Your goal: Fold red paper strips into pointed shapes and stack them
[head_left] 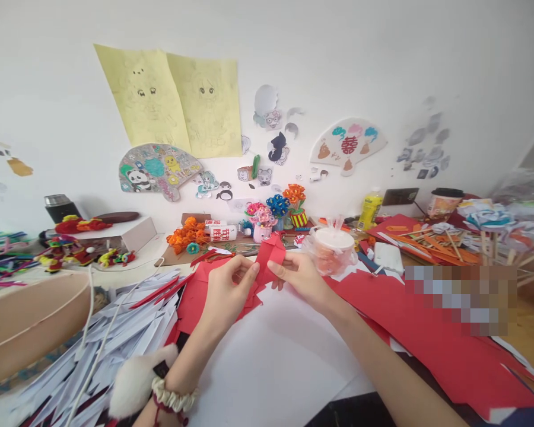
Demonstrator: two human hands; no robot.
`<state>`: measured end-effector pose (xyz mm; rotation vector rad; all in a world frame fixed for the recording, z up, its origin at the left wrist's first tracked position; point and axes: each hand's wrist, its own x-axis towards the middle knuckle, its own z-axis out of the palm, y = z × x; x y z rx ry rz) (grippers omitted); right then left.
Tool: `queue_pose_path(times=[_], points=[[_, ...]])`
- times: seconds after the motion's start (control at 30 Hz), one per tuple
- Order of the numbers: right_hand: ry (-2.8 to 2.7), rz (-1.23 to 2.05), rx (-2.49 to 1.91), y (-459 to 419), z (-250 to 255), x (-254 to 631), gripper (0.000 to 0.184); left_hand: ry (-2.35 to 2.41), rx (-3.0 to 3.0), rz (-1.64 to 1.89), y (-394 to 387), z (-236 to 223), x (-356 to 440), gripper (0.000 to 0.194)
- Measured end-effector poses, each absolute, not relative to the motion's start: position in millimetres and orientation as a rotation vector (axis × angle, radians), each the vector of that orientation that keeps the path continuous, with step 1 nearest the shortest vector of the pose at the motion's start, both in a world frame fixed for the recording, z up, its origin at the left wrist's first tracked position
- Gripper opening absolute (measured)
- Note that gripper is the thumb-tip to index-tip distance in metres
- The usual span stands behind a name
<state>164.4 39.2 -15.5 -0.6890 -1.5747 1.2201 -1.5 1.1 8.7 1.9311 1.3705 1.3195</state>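
Observation:
Between my two hands a folded piece of red paper (271, 252) is held up above the white sheet. My left hand (235, 283) pinches its lower left side, thumb against the fingers. On the right edge, my right hand (300, 274) grips the same piece with the thumb in front and fingers behind. Just left of and below the left hand lies a pile of red paper pieces (200, 296). The large white sheet (276, 362) spreads under both forearms. Parts of the fingers behind the paper are hidden.
White paper strips (124, 332) with a white cable across them heap at left, beside a beige bin (35, 320). Large red sheets (409, 314) lie at right. A lidded tub in plastic (333, 243) and craft flowers (260, 216) stand behind my hands.

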Motion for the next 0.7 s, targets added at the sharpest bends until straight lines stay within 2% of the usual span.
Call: queue_pose_path(times=[0.1, 0.33, 0.47, 0.6, 0.7], points=[[-1.555, 1.211, -0.718, 41, -17, 164, 0.039, 1.351, 1.990, 1.232, 2, 8, -1, 0.030], [-1.498, 1.295, -0.741, 37, -11, 163, 0.037, 1.375, 2.039, 1.194, 8, 2, -7, 0.019], [-1.389, 1.242, -0.786, 39, -9, 169, 0.040, 1.395, 2.041, 1.089, 13, 0, -18, 0.021], [-1.437, 1.132, -0.884, 49, -20, 174, 0.033, 1.360, 1.972, 1.026, 16, 3, -26, 0.025], [-1.482, 1.131, -0.917, 55, -27, 174, 0.038, 1.290, 1.935, 1.017, 20, 6, -32, 0.027]])
